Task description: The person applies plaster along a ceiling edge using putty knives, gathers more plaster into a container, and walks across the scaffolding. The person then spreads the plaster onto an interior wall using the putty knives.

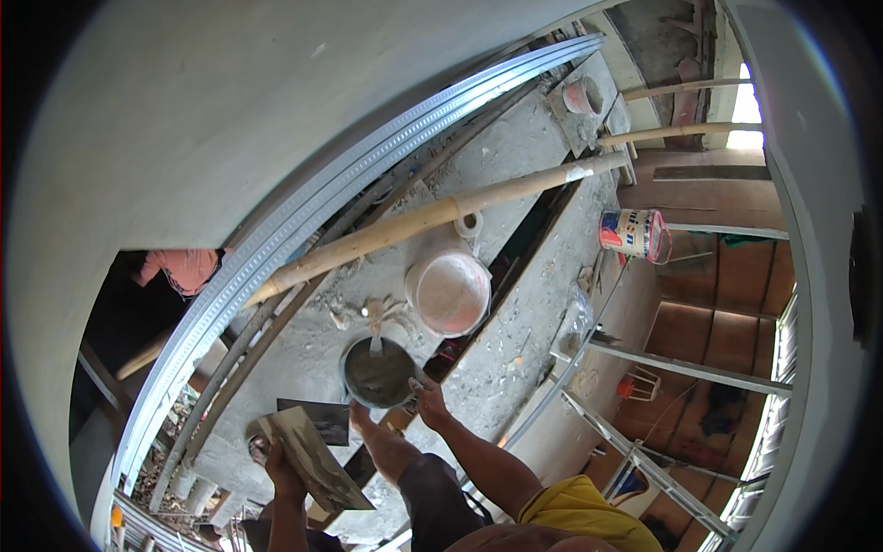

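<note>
My left hand [283,474] grips a flat, pale board [317,458] smeared with grey paste. A dark flat plate [324,423] lies partly behind that board. My right hand [427,398] is closed on the rim of a round bucket [344,374], just in front of my bent leg. Wet grey mix [381,375] fills much of the bucket. From its far side sticks up a tool with a pale blade [376,346] and a brownish handle [372,315]; its lower end is sunk in the mix.
A whitish bucket [487,276] stands beyond the mix, with a tape roll [469,224] behind it. A bamboo pole [405,225] crosses the dusty planks; metal channels [368,149] run along the left. A paint bucket [631,233] is at right. At far left is a person in pink [182,267].
</note>
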`<action>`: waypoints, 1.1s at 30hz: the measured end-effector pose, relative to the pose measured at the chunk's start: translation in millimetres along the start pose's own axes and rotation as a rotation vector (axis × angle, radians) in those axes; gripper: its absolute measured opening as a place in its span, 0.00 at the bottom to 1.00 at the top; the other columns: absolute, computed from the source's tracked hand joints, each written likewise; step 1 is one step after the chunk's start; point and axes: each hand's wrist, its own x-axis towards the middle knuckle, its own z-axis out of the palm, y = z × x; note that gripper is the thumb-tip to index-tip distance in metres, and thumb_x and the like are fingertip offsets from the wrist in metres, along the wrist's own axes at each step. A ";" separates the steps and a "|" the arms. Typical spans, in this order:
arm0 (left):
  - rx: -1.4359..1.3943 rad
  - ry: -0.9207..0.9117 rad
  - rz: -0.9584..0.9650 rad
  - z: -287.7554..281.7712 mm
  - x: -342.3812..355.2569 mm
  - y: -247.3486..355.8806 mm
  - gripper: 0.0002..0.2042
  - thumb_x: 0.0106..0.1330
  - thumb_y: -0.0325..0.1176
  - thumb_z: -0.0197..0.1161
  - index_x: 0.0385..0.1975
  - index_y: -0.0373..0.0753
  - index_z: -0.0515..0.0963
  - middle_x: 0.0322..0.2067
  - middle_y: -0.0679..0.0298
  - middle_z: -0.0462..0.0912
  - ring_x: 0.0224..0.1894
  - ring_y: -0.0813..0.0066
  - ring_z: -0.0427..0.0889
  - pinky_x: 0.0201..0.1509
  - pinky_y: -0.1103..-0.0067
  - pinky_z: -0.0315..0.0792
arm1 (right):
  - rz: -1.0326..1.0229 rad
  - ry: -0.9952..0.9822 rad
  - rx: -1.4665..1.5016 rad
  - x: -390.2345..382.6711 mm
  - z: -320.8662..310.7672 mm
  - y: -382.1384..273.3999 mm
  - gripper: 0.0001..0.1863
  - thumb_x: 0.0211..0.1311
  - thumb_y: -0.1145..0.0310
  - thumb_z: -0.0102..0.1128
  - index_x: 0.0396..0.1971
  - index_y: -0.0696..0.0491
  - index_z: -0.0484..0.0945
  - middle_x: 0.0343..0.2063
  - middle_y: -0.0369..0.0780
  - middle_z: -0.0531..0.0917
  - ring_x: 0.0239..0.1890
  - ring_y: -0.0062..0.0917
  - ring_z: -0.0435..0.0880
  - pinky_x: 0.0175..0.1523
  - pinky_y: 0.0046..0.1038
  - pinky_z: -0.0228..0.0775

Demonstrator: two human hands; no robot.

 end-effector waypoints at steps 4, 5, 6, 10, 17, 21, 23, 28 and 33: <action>0.122 -0.133 -0.037 7.6 82.9 10.0 0.22 0.66 0.46 0.51 0.55 0.38 0.68 0.47 0.57 0.77 0.47 0.63 0.78 0.53 0.67 0.71 | -0.035 0.011 -0.109 53.7 -6.9 0.0 0.22 0.68 0.61 0.53 0.59 0.52 0.67 0.45 0.36 0.79 0.45 0.23 0.78 0.46 0.34 0.75; 0.157 -0.276 0.026 -0.3 113.3 10.3 0.21 0.67 0.44 0.52 0.54 0.37 0.69 0.47 0.58 0.77 0.47 0.63 0.78 0.53 0.67 0.71 | 0.013 0.028 -0.139 69.9 -4.3 -1.4 0.23 0.68 0.61 0.53 0.60 0.52 0.67 0.46 0.36 0.78 0.45 0.24 0.78 0.44 0.34 0.76; 0.195 -0.419 0.093 -6.8 143.3 11.8 0.19 0.68 0.42 0.52 0.53 0.37 0.70 0.47 0.59 0.77 0.48 0.64 0.78 0.52 0.67 0.71 | -0.001 0.038 -0.163 76.1 -1.9 -0.4 0.23 0.68 0.61 0.54 0.60 0.51 0.68 0.45 0.36 0.78 0.45 0.24 0.78 0.43 0.34 0.76; 0.898 -0.570 0.670 42.9 225.8 15.3 0.18 0.70 0.42 0.51 0.48 0.34 0.73 0.44 0.59 0.79 0.47 0.66 0.77 0.51 0.69 0.69 | -0.019 0.126 -0.192 121.9 -2.5 16.6 0.24 0.66 0.61 0.56 0.60 0.53 0.69 0.47 0.39 0.77 0.46 0.29 0.77 0.44 0.36 0.76; 0.633 -0.646 0.348 94.8 206.7 41.8 0.21 0.71 0.46 0.50 0.46 0.30 0.75 0.42 0.59 0.79 0.44 0.75 0.75 0.51 0.75 0.67 | -0.223 0.043 -0.281 175.8 -31.1 53.8 0.27 0.66 0.58 0.57 0.61 0.53 0.67 0.47 0.38 0.77 0.41 0.29 0.78 0.40 0.36 0.74; 0.694 -0.700 0.321 109.0 196.4 50.0 0.23 0.70 0.49 0.51 0.42 0.30 0.78 0.36 0.61 0.82 0.38 0.75 0.77 0.49 0.76 0.68 | -0.572 -0.113 -0.559 217.4 -50.3 65.8 0.20 0.65 0.62 0.55 0.55 0.54 0.73 0.46 0.39 0.79 0.41 0.29 0.79 0.39 0.36 0.74; 0.684 -0.728 0.359 129.5 167.1 57.7 0.24 0.69 0.50 0.51 0.41 0.30 0.79 0.35 0.61 0.82 0.37 0.74 0.78 0.48 0.77 0.68 | -0.356 0.031 -0.493 212.3 -25.4 44.9 0.20 0.65 0.62 0.54 0.54 0.54 0.73 0.46 0.39 0.79 0.41 0.29 0.79 0.40 0.36 0.74; 0.537 -0.747 0.326 153.6 92.6 81.8 0.25 0.71 0.48 0.48 0.45 0.27 0.74 0.39 0.54 0.81 0.39 0.66 0.81 0.47 0.73 0.74 | -0.306 0.125 -0.558 202.0 6.3 9.0 0.19 0.65 0.63 0.54 0.53 0.53 0.74 0.45 0.39 0.79 0.41 0.29 0.79 0.40 0.36 0.74; 0.391 -0.778 0.298 156.1 45.1 104.2 0.25 0.70 0.48 0.47 0.50 0.28 0.71 0.41 0.51 0.80 0.41 0.62 0.82 0.50 0.71 0.74 | -0.308 0.161 -0.604 201.4 17.8 -0.6 0.18 0.64 0.64 0.54 0.52 0.53 0.74 0.45 0.39 0.80 0.41 0.29 0.79 0.40 0.36 0.74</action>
